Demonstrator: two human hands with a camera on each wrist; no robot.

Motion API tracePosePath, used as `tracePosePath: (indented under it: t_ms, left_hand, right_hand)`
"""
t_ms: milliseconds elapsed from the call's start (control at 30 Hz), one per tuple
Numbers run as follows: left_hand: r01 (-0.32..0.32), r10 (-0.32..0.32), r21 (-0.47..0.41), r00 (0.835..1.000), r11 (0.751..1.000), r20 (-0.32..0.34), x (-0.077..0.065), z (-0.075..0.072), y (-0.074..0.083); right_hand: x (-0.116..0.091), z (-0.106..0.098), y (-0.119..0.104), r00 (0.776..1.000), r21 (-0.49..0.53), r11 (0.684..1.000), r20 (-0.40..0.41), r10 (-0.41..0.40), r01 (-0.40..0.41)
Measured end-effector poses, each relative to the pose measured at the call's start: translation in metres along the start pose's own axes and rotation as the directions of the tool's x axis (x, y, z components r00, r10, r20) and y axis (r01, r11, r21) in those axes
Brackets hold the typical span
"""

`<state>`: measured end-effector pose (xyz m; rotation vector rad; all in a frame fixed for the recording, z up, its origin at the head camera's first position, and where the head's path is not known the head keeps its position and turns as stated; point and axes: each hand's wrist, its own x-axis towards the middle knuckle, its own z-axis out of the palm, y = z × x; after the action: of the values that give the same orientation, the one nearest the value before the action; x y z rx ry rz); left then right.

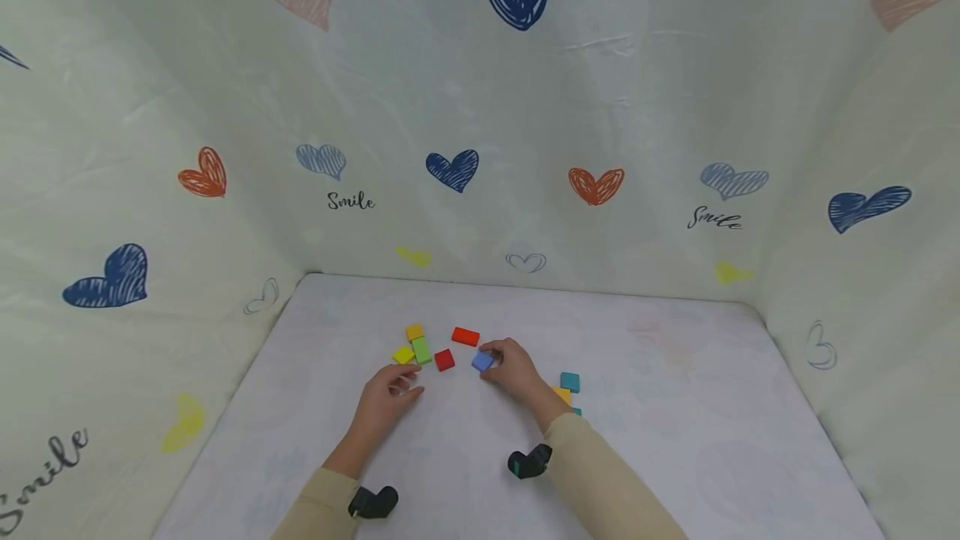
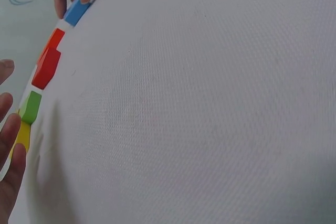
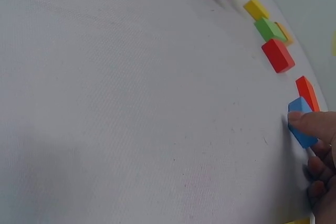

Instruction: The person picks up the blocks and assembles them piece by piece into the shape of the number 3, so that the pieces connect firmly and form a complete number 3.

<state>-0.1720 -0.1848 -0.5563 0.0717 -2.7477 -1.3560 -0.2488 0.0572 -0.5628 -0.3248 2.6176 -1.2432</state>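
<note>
Near the middle of the table, my right hand point(image 1: 514, 370) pinches a blue block point(image 1: 482, 361) between thumb and fingers. The right wrist view shows the thumb across the top of the blue block point(image 3: 302, 129). My left hand point(image 1: 386, 400) is held with loosely bent fingers, nothing between them, just in front of a yellow block point(image 1: 403, 355). Touching that yellow block is a green block point(image 1: 422, 350), with an orange-yellow block point(image 1: 415, 331) behind it. A red block point(image 1: 445, 359) sits between the hands, and an orange-red block point(image 1: 466, 336) lies farther back.
Beside the right forearm lie a teal block point(image 1: 570, 382), an orange-yellow block point(image 1: 562, 395) and another teal block point(image 1: 577, 411), partly hidden by the arm. A pale cloth covers the table point(image 1: 675, 407). Behind it hangs a curtain point(image 1: 525, 107) printed with hearts.
</note>
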Motion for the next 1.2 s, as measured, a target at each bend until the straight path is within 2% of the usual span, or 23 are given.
tracePosePath:
  t_ms: [300, 633, 867, 1200]
  left_hand:
    - [-0.012, 0.013, -0.037, 1.000, 0.999, 0.022, -0.001, 0.008, 0.002]
    - [-0.033, 0.035, -0.042, 0.998, 0.999, 0.053, -0.003, 0.023, 0.013]
    - [-0.062, 0.066, -0.059, 0.995, 0.996, 0.078, -0.003, 0.036, 0.025]
    - [-0.087, 0.095, -0.063, 0.988, 0.994, 0.124, -0.003, 0.061, 0.043]
  right_hand:
    - [-0.007, -0.009, -0.002, 1.000, 0.058, 0.998, 0.009, 0.001, -0.002]
    - [-0.018, -0.024, -0.005, 0.999, 0.068, 0.998, -0.034, -0.010, 0.012]
    - [-0.036, -0.034, -0.003, 0.995, 0.071, 0.997, -0.096, -0.024, 0.031]
    - [-0.066, -0.050, 0.010, 0.985, 0.142, 0.988, -0.169, -0.036, 0.060]
